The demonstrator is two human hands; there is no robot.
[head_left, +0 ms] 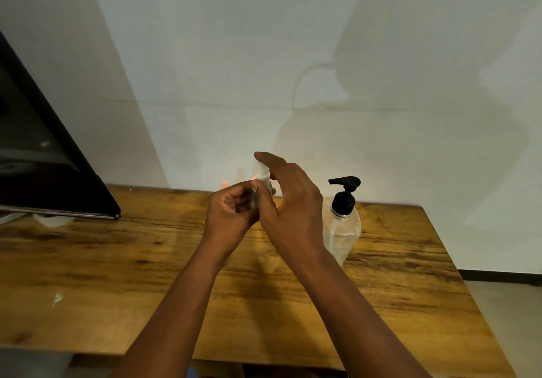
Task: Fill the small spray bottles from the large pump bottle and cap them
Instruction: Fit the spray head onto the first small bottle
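A small clear spray bottle [262,177] with a pale top is held upright above the wooden table [117,260]. My left hand [231,210] grips its lower body from the left. My right hand [290,199] wraps the upper part, its index finger lying over the bottle's top. Most of the bottle is hidden behind both hands. To the right stands the large clear pump bottle [343,225] with a black pump head, upright on the table, just behind my right wrist. Faint pinkish shapes [225,184] show behind my left hand near the wall; I cannot tell what they are.
A dark monitor [44,157] leans over the table's far left corner, with a white base [50,221] under it. A pale wall runs along the table's back edge. The table's right edge drops to a light floor [510,313].
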